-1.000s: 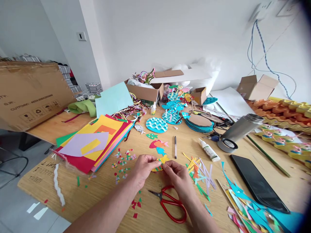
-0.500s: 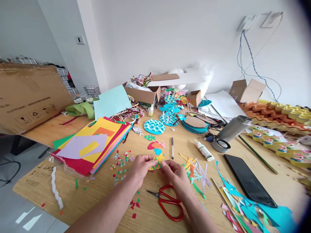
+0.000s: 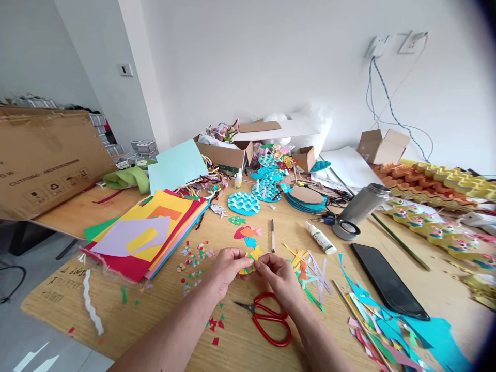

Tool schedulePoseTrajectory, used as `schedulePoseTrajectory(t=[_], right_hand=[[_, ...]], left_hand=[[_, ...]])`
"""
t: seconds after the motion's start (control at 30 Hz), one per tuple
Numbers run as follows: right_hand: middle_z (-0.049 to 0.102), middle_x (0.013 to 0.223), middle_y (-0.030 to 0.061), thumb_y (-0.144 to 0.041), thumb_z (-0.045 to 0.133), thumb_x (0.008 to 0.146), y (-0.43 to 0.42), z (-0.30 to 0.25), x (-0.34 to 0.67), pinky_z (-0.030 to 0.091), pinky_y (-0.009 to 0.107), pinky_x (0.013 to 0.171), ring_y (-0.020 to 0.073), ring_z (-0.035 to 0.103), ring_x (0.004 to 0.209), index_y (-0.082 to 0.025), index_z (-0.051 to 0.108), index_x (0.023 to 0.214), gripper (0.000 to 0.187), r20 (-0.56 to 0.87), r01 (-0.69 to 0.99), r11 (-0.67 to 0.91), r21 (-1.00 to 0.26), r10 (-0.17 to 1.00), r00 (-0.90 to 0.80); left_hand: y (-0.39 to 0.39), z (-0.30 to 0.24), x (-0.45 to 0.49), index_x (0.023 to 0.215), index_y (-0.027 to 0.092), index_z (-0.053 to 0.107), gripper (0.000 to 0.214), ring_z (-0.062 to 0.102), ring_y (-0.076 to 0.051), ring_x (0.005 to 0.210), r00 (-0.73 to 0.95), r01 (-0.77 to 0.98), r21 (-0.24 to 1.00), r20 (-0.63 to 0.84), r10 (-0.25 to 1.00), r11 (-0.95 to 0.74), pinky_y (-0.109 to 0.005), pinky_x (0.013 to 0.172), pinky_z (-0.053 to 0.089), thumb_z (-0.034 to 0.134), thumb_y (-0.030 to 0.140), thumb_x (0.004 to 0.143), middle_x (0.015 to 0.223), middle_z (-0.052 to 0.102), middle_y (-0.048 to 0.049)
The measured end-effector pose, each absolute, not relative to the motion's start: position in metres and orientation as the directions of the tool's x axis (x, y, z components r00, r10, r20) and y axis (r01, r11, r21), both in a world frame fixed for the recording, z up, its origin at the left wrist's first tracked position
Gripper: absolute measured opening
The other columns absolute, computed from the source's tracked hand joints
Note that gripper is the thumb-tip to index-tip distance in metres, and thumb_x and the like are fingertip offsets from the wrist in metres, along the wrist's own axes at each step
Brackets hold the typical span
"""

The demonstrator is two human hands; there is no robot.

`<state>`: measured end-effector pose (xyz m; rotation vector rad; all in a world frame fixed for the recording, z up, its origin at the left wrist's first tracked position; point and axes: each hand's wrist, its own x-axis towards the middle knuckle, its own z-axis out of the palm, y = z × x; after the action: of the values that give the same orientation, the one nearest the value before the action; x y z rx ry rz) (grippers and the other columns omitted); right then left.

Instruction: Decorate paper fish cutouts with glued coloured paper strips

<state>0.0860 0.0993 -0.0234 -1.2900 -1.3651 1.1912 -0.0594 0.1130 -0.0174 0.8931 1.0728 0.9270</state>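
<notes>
The person pinches a yellow paper fish (image 3: 253, 253) between both hands, the left hand (image 3: 228, 268) closed with thumb and fingers on its left edge, and the right hand (image 3: 277, 274) with thumb and fingertips drawn together on the edge opposite; the gap between the two hands is narrow, and the fish fills it. Whether its lower rim rests on the table cannot be told, as the fingers cover much of it. The fish looks like thin craft paper with green strips across its body, so it should weigh almost nothing, bend easily and crease or tear if the two hands pull against each other. Dry paper should not slip much, though any damp glue under the strips could let them slide or stick to a fingertip. The sounder hold seems to be a light pinch on the broad body, off the strips, with the tail's pointed corners left free. Just beyond the grip lies a blue paper fish (image 3: 250, 242), with a pen (image 3: 272, 236) to its right; loose paper strips (image 3: 310, 271) lie right of the grip, and red-handled scissors (image 3: 253, 310) just below it
</notes>
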Motion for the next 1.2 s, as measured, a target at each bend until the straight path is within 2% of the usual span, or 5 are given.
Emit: schedulePoseTrajectory(t=[0.17,0.4,0.83,1.07,1.2], right_hand=[[0.056,0.056,0.0002,-0.052,0.064,0.073,0.098,-0.020,0.087,0.036,0.025,0.054,0.0129,0.048,0.055,-0.015,0.061,0.063,0.039,0.015,0.126,0.018,-0.992,1.000,-0.025],[0.051,0.053,-0.0038,-0.049,0.057,0.081,0.105,-0.026,0.106,0.035,0.024,0.053,0.0102,0.044,0.051,-0.017,0.056,0.061,0.038,0.194,-0.090,0.315,-0.945,0.761,0.619],[0.047,0.050,-0.0067,-0.049,0.050,0.084,0.108,0.005,0.154,0.039,0.024,0.052,0.0107,0.045,0.047,-0.021,0.050,0.073,0.030,0.261,-0.005,0.480,-0.877,0.486,0.834],[0.042,0.054,-0.0080,-0.053,0.051,0.081,0.113,0.007,0.173,0.042,0.026,0.054,0.0105,0.045,0.047,-0.022,0.046,0.073,0.032,0.270,0.063,0.396,-0.916,0.494,0.826],[0.055,0.065,-0.0010,-0.050,0.040,0.088,0.117,0.000,0.179,0.044,0.026,0.059,0.0128,0.055,0.058,-0.019,0.050,0.083,0.033,0.326,0.399,0.063,-0.915,0.698,0.638]], left_hand=[[0.115,-0.019,-0.061,0.062,0.013,0.064,0.022,0.055,-0.014,0.059,0.212,-0.216,0.914,-0.299,0.930,0.343,-0.024,0.052,0.043,0.075,0.031,0.054,0.062,0.061,-0.0021],[0.122,-0.020,-0.065,0.065,0.014,0.063,0.027,0.057,-0.012,0.059,0.144,-0.304,0.909,-0.252,0.957,0.285,-0.024,0.055,0.044,0.078,0.033,0.054,0.066,0.065,-0.0026],[0.124,-0.021,-0.066,0.065,0.013,0.067,0.022,0.057,-0.012,0.059,0.132,-0.389,0.888,-0.211,0.969,0.246,-0.022,0.054,0.045,0.080,0.027,0.055,0.065,0.065,-0.0013],[0.122,-0.016,-0.065,0.064,0.011,0.066,0.024,0.058,-0.012,0.056,0.113,-0.420,0.877,-0.204,0.972,0.233,-0.022,0.051,0.044,0.082,0.024,0.052,0.063,0.064,-0.0019],[0.124,-0.013,-0.069,0.063,0.013,0.062,0.026,0.059,-0.012,0.056,0.049,-0.465,0.864,-0.192,0.980,0.192,-0.022,0.052,0.044,0.081,0.025,0.052,0.064,0.064,-0.0004]])
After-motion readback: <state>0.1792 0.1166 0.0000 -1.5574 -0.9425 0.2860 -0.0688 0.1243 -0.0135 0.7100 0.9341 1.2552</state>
